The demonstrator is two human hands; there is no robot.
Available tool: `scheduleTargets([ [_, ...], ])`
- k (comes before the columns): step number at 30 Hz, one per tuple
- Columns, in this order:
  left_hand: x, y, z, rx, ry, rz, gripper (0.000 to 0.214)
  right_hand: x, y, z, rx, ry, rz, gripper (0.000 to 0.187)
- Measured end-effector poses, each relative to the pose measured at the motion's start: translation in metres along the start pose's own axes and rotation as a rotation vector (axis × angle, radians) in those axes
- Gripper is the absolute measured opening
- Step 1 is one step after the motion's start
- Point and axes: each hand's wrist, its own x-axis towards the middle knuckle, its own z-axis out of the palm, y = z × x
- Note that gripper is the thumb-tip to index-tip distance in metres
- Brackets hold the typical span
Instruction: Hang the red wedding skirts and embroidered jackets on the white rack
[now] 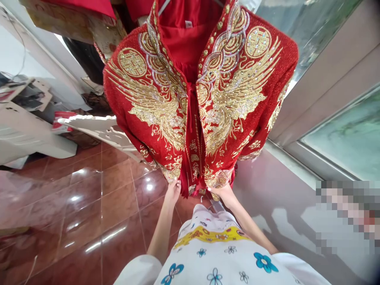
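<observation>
A red jacket [166, 99] with gold embroidery and sparkling beads hangs upright in front of me, its front parted. Under it shows a red satin garment [181, 43] with a small white label at the neck. My left hand [173, 190] pinches the lower front corner of the jacket's left-side panel. At the hem of the other panel, my right hand [221, 193] grips the opposite corner, thumb on top. Between the two hands a dark red strip with gold patterns and a red tassel hang down. The hanger is mostly hidden by the collar.
Glossy red-brown tiles [115, 198] cover the floor. A white carved panel [101, 130] stands behind the jacket at left, near a white shelf unit [26, 103]. More garments [68, 23] hang at upper left. A metal-framed glass door [335, 91] is on the right.
</observation>
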Motion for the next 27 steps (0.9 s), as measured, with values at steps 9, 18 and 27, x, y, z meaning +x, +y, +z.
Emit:
scheduleTargets([
  [9,-0.034,-0.016,0.021,0.068,-0.087,0.009,0.017,-0.005,-0.003,0.004,0.028,0.093,-0.018,0.053],
  [18,-0.054,-0.02,0.032,0.195,-0.123,0.284,0.026,-0.007,-0.008,0.013,0.112,0.104,-0.004,0.047],
  [27,-0.104,-0.04,0.06,0.366,-0.209,0.266,0.041,-0.033,-0.022,0.038,0.305,0.054,0.029,0.047],
])
